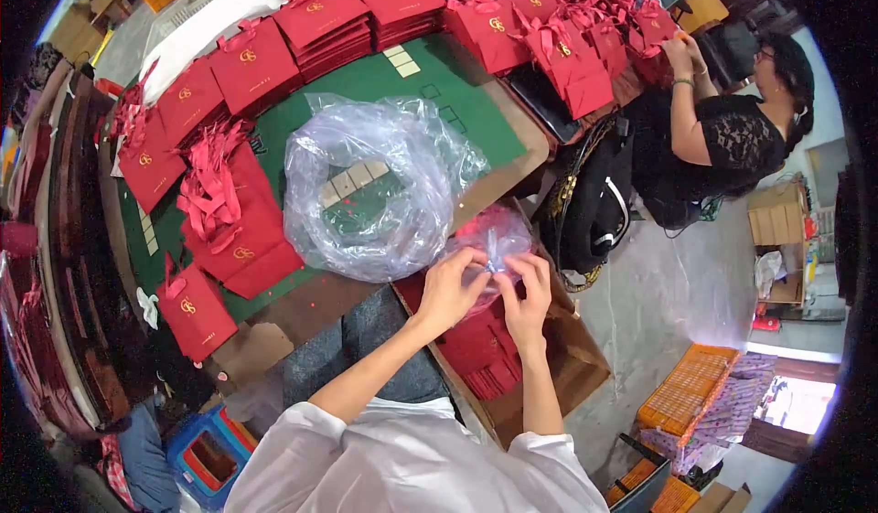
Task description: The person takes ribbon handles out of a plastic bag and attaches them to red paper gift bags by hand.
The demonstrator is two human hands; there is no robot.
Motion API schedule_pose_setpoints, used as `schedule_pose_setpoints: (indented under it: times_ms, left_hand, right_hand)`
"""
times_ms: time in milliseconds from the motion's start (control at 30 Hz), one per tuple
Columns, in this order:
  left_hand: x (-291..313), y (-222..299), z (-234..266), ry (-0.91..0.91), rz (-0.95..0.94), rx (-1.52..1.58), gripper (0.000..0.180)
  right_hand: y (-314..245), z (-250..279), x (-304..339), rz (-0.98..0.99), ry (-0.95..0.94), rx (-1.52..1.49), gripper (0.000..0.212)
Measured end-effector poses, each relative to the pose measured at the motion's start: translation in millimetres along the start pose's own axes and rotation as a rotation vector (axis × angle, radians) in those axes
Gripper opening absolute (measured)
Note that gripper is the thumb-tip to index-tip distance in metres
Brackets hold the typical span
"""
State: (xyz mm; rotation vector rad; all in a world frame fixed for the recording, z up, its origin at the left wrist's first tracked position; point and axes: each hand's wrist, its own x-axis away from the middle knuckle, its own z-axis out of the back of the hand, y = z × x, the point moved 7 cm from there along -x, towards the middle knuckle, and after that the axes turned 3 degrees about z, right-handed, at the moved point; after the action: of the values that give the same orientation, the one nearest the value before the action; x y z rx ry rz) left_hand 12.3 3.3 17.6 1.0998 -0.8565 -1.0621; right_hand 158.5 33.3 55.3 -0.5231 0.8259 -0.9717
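My left hand (451, 289) and my right hand (525, 301) are close together, fingertips closed on the gathered neck of a clear plastic bag (498, 229). Something red or pink shows through the film. The bag lies at the top of an open cardboard box (578, 371), in which red paper gift bags (480, 353) are packed. Left of my hands, on a green-topped table (274, 129), rests a large loose ring of clear plastic film (315, 193).
Stacks of red gift bags (320, 19) line the table's far edge, and a pile with ribbons (238, 211) lies at left. At right, a co-worker (722, 133) handles red bags beside a black handbag (594, 197). Orange crates (686, 390) stand on the floor.
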Motion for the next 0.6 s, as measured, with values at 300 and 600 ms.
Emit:
schedule_pose_setpoints:
  times_ms: [300, 600]
  left_hand:
    - [-3, -2, -4, -0.085, 0.004, 0.076, 0.02]
    - [0, -24, -16, -0.065, 0.102, 0.252, 0.019]
  right_hand:
    - [40, -20, 5, -0.246, -0.014, -0.464, 0.011]
    - [57, -32, 11, -0.45, 0.02, -0.599, 0.01]
